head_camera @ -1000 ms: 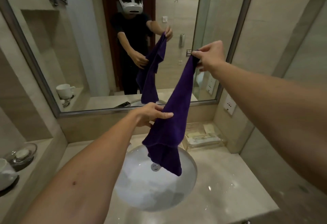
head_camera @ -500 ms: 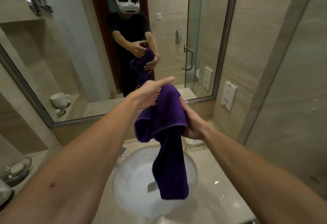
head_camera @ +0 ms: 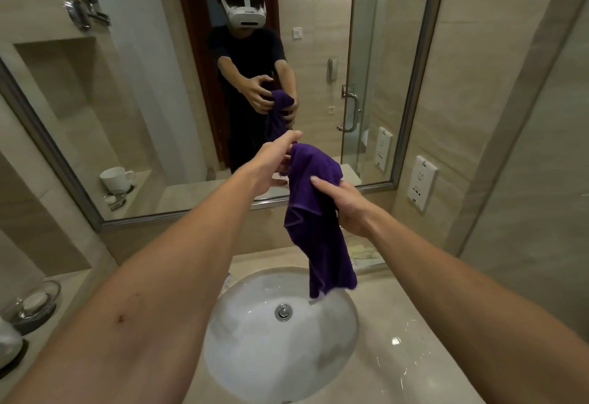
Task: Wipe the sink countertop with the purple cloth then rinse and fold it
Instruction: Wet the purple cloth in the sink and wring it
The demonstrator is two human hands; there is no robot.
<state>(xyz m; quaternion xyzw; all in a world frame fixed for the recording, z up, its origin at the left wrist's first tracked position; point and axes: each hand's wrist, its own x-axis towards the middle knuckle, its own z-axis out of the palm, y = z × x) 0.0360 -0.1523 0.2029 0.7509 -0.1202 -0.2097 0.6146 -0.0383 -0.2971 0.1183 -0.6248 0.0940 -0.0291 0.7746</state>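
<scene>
The purple cloth (head_camera: 314,212) hangs bunched in the air above the white oval sink (head_camera: 255,365), its lower end dangling just over the basin's back rim. My right hand (head_camera: 345,207) grips the cloth from the right side, fingers pressed into the fabric. My left hand (head_camera: 274,164) holds the cloth's upper left edge, with fingers partly spread. The beige marble countertop (head_camera: 408,340) surrounds the sink and shines wet. The drain plug (head_camera: 283,311) shows in the basin.
A large mirror (head_camera: 159,100) covers the back wall, reflecting a person with the cloth. A glass soap dish (head_camera: 35,306) and a white cup sit on the left ledge. A clear tray (head_camera: 366,257) lies behind the sink. A wall socket (head_camera: 422,182) is at right.
The cloth, first stretched out long between raised right hand and left hand, has been gathered into a bunch. My right hand came down onto the cloth's side; my left hand stays at the top.
</scene>
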